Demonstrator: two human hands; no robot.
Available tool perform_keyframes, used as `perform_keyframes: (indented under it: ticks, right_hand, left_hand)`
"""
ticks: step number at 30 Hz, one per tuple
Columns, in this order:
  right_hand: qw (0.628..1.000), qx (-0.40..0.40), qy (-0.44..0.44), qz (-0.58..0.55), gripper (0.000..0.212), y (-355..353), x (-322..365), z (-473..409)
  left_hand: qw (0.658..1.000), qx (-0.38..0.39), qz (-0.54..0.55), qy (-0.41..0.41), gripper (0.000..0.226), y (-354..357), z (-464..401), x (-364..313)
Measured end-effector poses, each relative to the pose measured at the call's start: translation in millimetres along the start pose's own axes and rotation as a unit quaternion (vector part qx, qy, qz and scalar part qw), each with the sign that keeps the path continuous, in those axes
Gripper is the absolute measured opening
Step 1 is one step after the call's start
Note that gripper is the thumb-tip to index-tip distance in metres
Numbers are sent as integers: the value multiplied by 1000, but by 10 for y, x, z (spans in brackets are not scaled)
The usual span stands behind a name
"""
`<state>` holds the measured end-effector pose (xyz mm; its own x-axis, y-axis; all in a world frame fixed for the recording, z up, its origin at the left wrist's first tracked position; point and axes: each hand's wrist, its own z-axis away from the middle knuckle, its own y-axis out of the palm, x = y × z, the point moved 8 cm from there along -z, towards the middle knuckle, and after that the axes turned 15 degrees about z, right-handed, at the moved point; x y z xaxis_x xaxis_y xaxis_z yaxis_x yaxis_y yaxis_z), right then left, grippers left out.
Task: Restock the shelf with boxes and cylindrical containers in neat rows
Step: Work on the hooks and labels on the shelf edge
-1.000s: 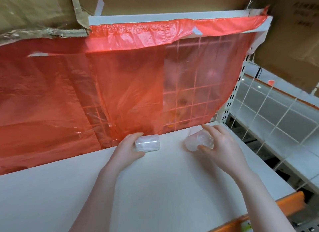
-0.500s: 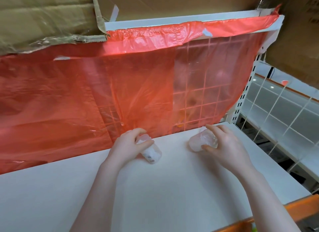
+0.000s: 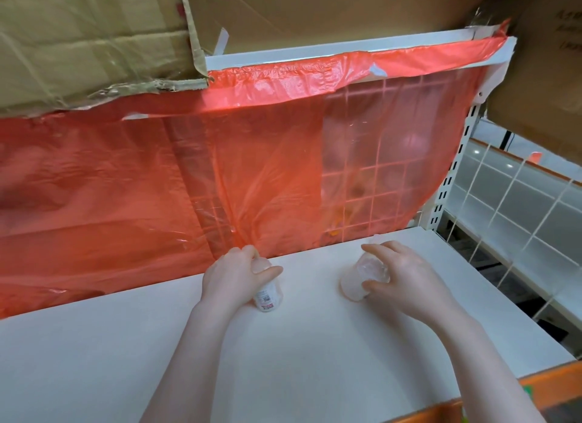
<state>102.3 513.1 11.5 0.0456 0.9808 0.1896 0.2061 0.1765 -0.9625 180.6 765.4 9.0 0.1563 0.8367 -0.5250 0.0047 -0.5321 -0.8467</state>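
Note:
My left hand (image 3: pixel 234 274) grips a small clear cylindrical container (image 3: pixel 267 293) from above; it stands roughly upright on the white shelf board (image 3: pixel 283 359), with a printed label on its lower part. My right hand (image 3: pixel 400 274) holds a second clear container (image 3: pixel 359 279), tilted with its bottom resting on the board. Both sit near the back of the shelf, a little apart, left and right of centre.
A red translucent plastic sheet (image 3: pixel 157 186) hangs over the wire grid (image 3: pixel 378 177) behind the shelf. Cardboard boxes (image 3: pixel 94 38) sit on the shelf above. An orange front rail (image 3: pixel 535 385) edges the board. A white perforated upright (image 3: pixel 453 177) and neighbouring wire shelving (image 3: pixel 519 202) stand to the right.
My left hand has turned its container from lying sideways to standing nearly upright on the board. My right hand has kept its container and lowered it slightly.

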Motion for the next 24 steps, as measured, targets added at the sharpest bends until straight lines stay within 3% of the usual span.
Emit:
perform_keyframes:
  ticks: [9,14,19,24]
  right_hand:
    - [998,55,-28,27,61,38,57,-72]
    - [995,82,-40,38,63,67,83,-139]
    - [995,77,-26,52,58,47,84,-161]
    - [997,55,-3,44,42,-23,22,-109]
  left_hand:
    - [996,30,45,64,50,170,72,-46]
    - [988,93,62,106,68,232,107,-95]
    - [982,152,65,86,73,260,96,-25]
    - [992,103,53,59,59,100,191,-7]
